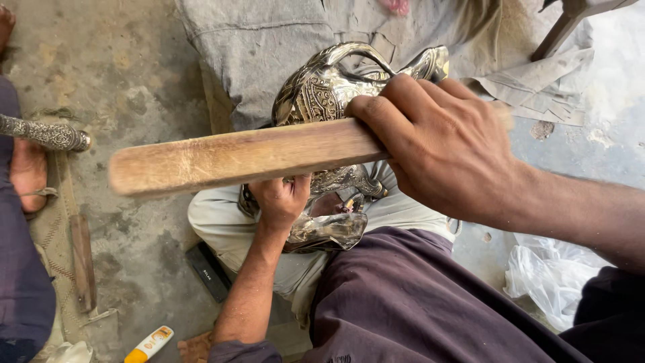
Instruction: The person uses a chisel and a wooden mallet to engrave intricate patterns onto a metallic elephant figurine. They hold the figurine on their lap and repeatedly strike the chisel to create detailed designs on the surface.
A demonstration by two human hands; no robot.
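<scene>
A grey cloth [269, 47] covers the upper middle of the concrete floor [134, 81], rumpled and dusty. Below it the person's dark purple garment [416, 302] fills the lower right, with a pale trouser knee [222, 225] beside it.

Across the centre lies the wooden stick [235, 158], a flat, worn baton. Its long axis runs almost level across the view, tilting slightly upward toward the right; its free, rounded end points left, and the other end disappears inside the right hand [443, 144]. That hand is wrapped fully round the stick, fingers curled over the top and knuckles toward the camera, holding it above the metal piece.

The engraved silver vessel [322, 94] sits under the stick, resting over the knee and against the cloth. Its curved handle arches at the top and its ornate body extends down behind the stick to a shiny lower part near the lap. The left hand [282, 202] comes up from below and closes on the vessel's lower body, fingers clamped tight on the metal.

Smaller things lie around: a white plastic bag [551, 272] at lower right, an embossed metal tube [47, 134] at the left edge, a wooden-handled tool [82, 259] on the floor, and a white and orange tube [149, 344] at the bottom.
</scene>
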